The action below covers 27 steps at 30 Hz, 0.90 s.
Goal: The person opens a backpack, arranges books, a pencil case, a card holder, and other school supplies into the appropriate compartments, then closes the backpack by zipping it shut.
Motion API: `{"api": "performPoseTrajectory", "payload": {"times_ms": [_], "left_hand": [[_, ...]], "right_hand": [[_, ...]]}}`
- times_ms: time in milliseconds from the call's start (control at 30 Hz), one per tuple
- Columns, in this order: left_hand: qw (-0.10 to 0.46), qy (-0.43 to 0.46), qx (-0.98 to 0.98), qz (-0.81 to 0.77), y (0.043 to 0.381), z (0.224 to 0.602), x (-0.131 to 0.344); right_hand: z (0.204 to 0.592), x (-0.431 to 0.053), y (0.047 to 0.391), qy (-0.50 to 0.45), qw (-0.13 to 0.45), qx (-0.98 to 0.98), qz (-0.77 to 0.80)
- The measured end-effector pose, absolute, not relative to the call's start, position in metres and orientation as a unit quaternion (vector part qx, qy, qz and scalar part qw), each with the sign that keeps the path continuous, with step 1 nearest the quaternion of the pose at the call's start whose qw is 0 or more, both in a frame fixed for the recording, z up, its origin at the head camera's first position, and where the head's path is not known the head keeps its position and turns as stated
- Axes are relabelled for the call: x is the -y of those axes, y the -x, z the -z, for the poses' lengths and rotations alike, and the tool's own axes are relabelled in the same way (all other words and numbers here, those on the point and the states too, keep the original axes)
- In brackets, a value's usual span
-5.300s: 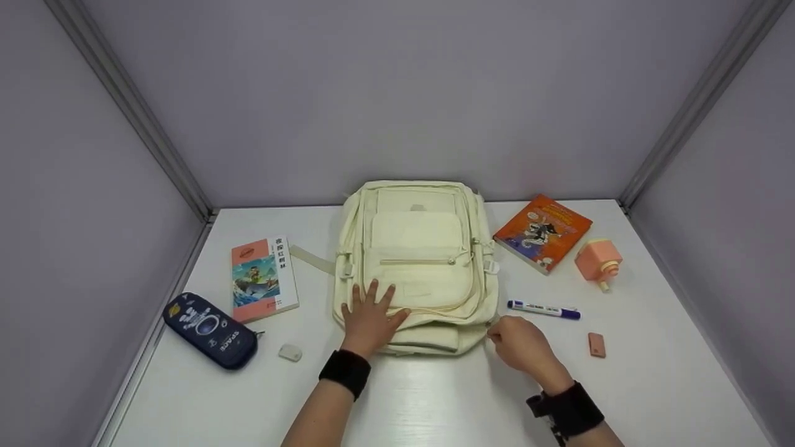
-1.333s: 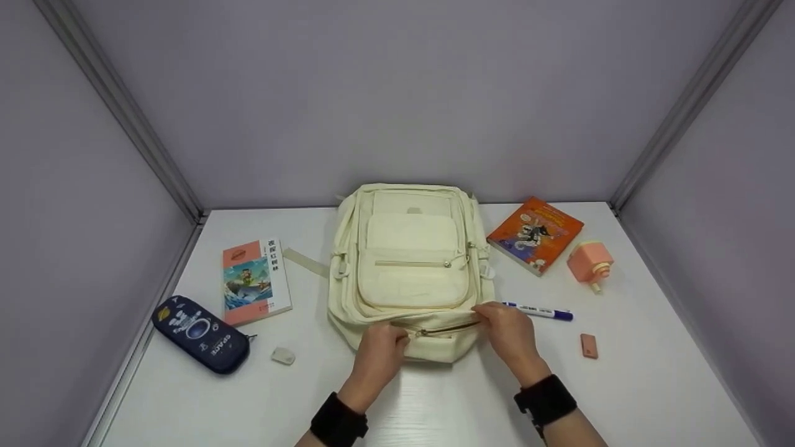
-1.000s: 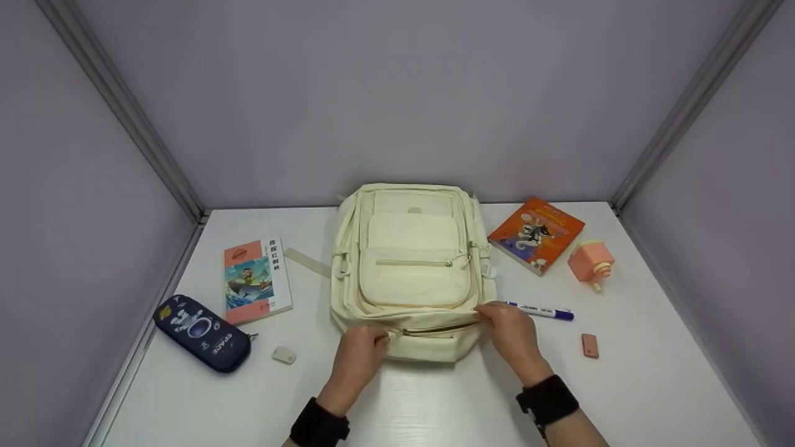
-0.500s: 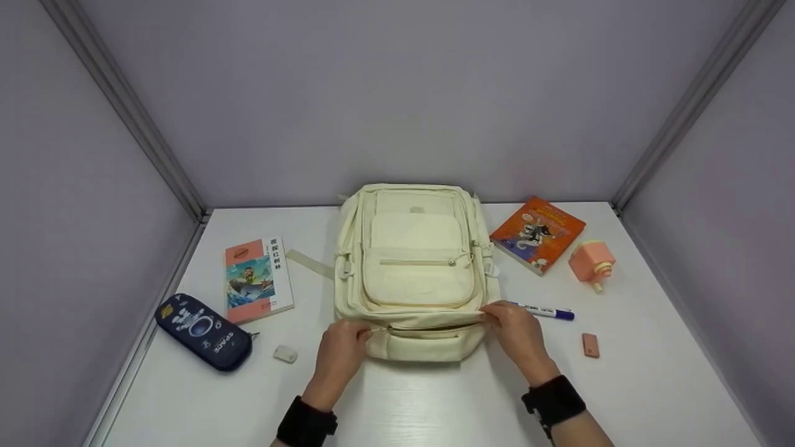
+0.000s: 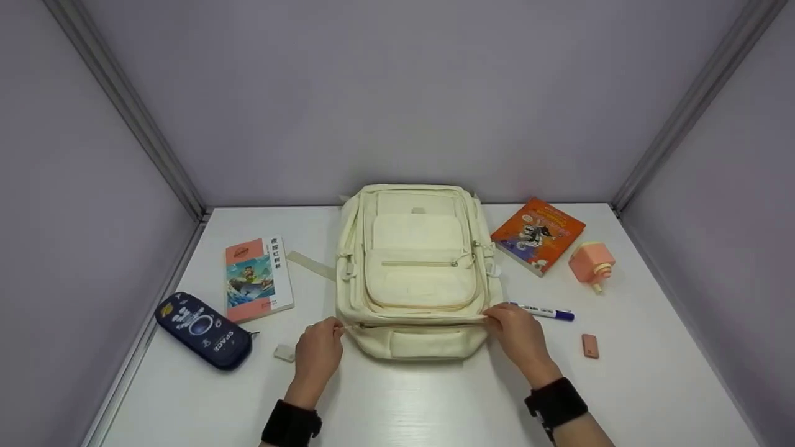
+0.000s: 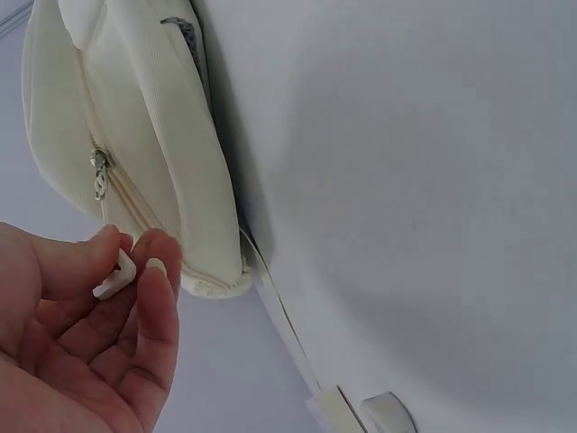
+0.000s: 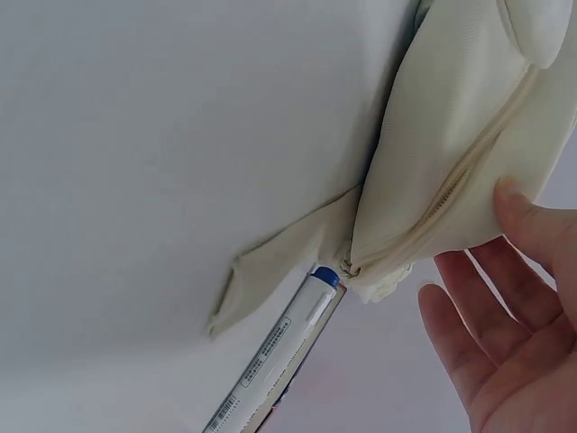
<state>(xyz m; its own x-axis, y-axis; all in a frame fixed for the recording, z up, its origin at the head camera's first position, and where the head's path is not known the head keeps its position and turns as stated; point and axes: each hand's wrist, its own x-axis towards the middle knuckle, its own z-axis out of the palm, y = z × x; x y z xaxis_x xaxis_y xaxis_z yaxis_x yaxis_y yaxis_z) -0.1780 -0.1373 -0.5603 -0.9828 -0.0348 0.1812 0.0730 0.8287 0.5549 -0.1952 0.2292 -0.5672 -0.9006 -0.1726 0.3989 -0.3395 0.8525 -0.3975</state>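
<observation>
A cream backpack (image 5: 417,231) lies front side up on the white table, its near end toward me. At its near left corner my left hand (image 5: 320,347) pinches a small white pull tab (image 6: 115,278) between thumb and fingers. A thin cord links that tab to the metal zipper slider (image 6: 100,171). At the near right corner my right hand (image 5: 518,335) pinches the fabric edge beside the zipper (image 7: 451,188), thumb on top, other fingers spread beneath. A blue-capped marker (image 5: 546,312) lies close beyond the right hand; a whitish eraser (image 5: 284,353) sits just left of the left hand.
Left on the table are a dark blue pencil case (image 5: 204,331) and a pink-and-white book (image 5: 258,279). An orange book (image 5: 539,236), a pink square bottle (image 5: 591,262) and a reddish eraser (image 5: 590,346) are on the right. Walls enclose the back and sides.
Earlier my left hand lay flat on the backpack; then it gripped near the zipper's middle and drew the slider leftward to the corner. The right hand moved onto the edge and stays there.
</observation>
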Motion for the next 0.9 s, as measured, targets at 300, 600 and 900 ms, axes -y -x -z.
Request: {"api": "performPoseTrajectory", "payload": {"times_ms": [300, 600, 900], "left_hand": [[0.044, 0.046, 0.961, 0.268, 0.175, 0.566, 0.133], [0.086, 0.049, 0.961, 0.259, 0.179, 0.571, 0.124], [0.114, 0.037, 0.963, 0.241, 0.184, 0.57, 0.116]], "right_hand": [[0.544, -0.21, 0.193, -0.181, 0.072, 0.953, -0.233], [0.544, -0.154, 0.183, -0.29, 0.039, 0.936, -0.197], [0.561, -0.126, 0.194, -0.269, 0.084, 0.952, -0.122]]}}
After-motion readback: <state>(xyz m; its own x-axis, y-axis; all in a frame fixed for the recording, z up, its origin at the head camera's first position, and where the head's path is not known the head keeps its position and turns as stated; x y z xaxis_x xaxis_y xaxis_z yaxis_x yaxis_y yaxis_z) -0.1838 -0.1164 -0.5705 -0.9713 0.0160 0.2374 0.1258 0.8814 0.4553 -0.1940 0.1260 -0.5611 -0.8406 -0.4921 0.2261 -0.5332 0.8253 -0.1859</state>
